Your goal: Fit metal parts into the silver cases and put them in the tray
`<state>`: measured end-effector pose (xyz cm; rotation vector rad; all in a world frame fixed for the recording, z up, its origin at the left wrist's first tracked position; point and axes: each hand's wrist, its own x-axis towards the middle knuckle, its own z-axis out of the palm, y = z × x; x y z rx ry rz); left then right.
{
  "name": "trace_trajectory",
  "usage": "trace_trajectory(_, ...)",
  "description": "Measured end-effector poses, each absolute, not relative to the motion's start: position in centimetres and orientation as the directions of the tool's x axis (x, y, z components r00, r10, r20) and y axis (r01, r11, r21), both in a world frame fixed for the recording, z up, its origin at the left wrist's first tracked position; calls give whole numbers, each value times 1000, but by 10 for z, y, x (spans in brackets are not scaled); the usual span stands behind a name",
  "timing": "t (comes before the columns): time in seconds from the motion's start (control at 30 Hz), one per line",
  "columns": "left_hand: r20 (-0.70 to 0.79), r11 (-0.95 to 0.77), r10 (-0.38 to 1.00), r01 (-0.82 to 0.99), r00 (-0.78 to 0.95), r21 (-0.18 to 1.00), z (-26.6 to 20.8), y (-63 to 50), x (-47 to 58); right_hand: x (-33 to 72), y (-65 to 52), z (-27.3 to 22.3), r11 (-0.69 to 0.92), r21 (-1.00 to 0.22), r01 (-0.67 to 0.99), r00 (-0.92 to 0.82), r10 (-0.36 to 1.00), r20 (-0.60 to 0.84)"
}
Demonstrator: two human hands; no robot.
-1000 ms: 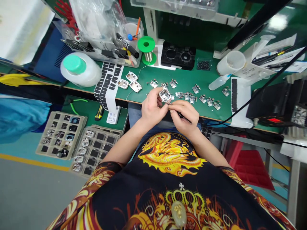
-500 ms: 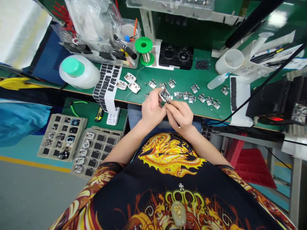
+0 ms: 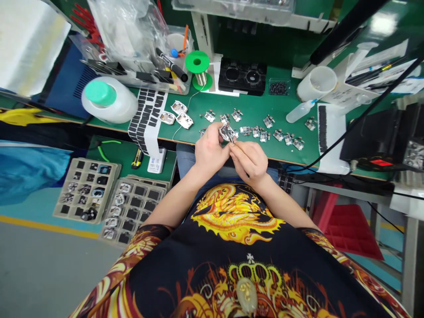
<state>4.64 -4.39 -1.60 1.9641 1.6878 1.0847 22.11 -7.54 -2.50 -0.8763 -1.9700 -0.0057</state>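
Observation:
My left hand is closed on a small white-and-silver casing, held up just over the bench's front edge. My right hand pinches thin metal tweezers, whose tips reach into that casing; most of their length is hidden by the fingers. Both hands touch at the fingertips. Left of them lie three similar white casings on the green mat. Several small metal assemblies are scattered behind and to the right of my hands.
Solder wire on a green spool stands at the back, beside a black tray. A white bottle with a green cap is to the left, a dropper bottle to the right. Compartment boxes sit lower left. A black cable crosses the right side.
My right hand has shifted very slightly and its fingers have turned a little; the tweezers' rear end, visible below it before, is now hidden. The left hand keeps hold of the casing.

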Motion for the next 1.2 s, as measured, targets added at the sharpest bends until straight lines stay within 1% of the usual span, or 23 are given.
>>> trace_trajectory(0.17,339,-224,941,709,-22,669,-16,-39,39,222,-85,-13,745,-311,590,-324,571,754)
trace_trajectory(0.27,346,-227,937,666,-49,711,-20,-37,35,228,-81,-6,734,-356,578,-244,572,783)
trace_trajectory(0.33,324,-233,945,588,-53,774,-22,-37,33,237,-68,-4,653,-404,641,-163,630,760)
trace_trajectory(0.4,291,-232,956,499,-43,835,-23,-38,31,247,-49,-6,528,-442,725,-93,711,697)
trace_trajectory(0.5,267,-223,963,424,-46,878,-21,-41,29,260,-18,-13,427,-456,781,-57,775,629)
trace_trajectory(0.63,250,-210,967,397,-54,894,-18,-45,26,267,2,-17,418,-463,782,-88,809,582)
trace_trajectory(0.73,248,-201,967,414,-63,888,-17,-48,22,266,0,-13,408,-519,751,-90,842,532)
trace_trajectory(0.83,254,-194,964,450,-76,872,-17,-50,17,266,-9,-4,425,-561,710,-47,824,565)
trace_trajectory(0.9,258,-188,962,475,-88,860,-17,-51,11,269,-14,2,446,-539,714,-6,774,633)
trace_trajectory(0.97,278,-189,955,511,-103,839,-18,-49,1,273,-17,5,486,-484,728,-28,726,687)
trace_trajectory(1.07,346,-204,927,579,-145,790,-21,-45,-22,275,-19,4,536,-393,747,-71,652,755)
trace_trajectory(1.2,420,-195,879,633,-226,749,-26,-47,-54,262,-24,-6,608,-339,718,-152,612,776)
